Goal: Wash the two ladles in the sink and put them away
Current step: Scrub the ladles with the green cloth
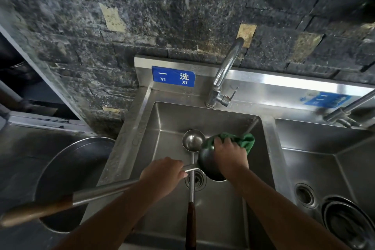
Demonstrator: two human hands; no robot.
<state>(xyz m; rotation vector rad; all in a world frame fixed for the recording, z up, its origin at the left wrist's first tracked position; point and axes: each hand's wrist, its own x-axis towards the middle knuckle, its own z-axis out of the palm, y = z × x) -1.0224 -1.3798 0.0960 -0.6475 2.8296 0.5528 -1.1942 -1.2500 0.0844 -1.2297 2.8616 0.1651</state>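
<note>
Above the sink (263, 148), a blue label (174, 76) reads "YI XI"

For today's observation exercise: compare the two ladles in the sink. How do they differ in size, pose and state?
1. Size: the big ladle has a much larger bowl than the small ladle.
2. Pose: the big ladle is held up, handle pointing left; the small ladle lies in the sink, handle toward the viewer.
3. State: the big ladle is gripped by the left hand and wiped with a green cloth by the right hand; the small ladle lies untouched.

Both are steel with brown handles.
</note>
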